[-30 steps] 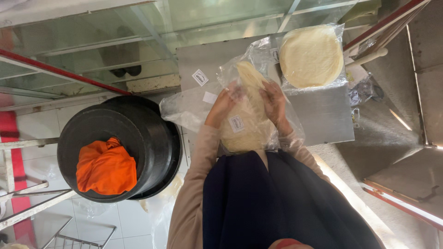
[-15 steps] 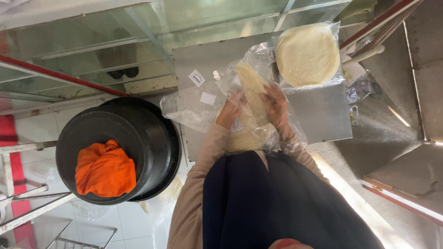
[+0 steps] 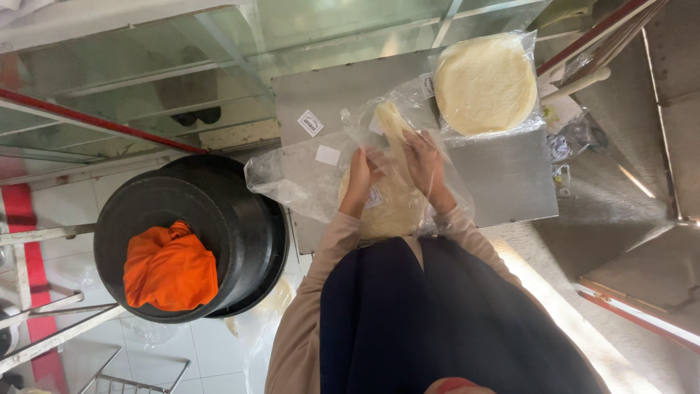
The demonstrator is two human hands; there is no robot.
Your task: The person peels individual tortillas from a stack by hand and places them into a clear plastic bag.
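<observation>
Two hands were busy over the grey metal table [image 3: 503, 182]. The left hand [image 3: 362, 175] was curled, with its fingers closed on the edge of a thin, pale round flatbread [image 3: 394, 201]. The right hand [image 3: 424, 162] pinched the same flatbread from the other side, fingers bent around it. Together they held the bread up a little, so its top part [image 3: 391, 120] folded and stood tilted above the table. A clear plastic bag [image 3: 299, 179] lay loose around the bread and spread out to the left, past the table's edge. Small white stickers showed on the plastic and on the table.

One more pile of round flatbreads [image 3: 485, 84] sat in its own clear bag at the far right of the table, apart from the hands. Some crumpled plastic [image 3: 576, 138] lay just off the table on that side.

Left of the person, lower down, stood a big black bucket [image 3: 240, 219]. An orange cloth [image 3: 170, 268] was bunched up inside it. White floor tiles showed below the bucket, and a red rail [image 3: 102, 120] ran across above it, in front of a glass pane.

The person wore beige sleeves [image 3: 310, 292] and a dark apron [image 3: 437, 321]
</observation>
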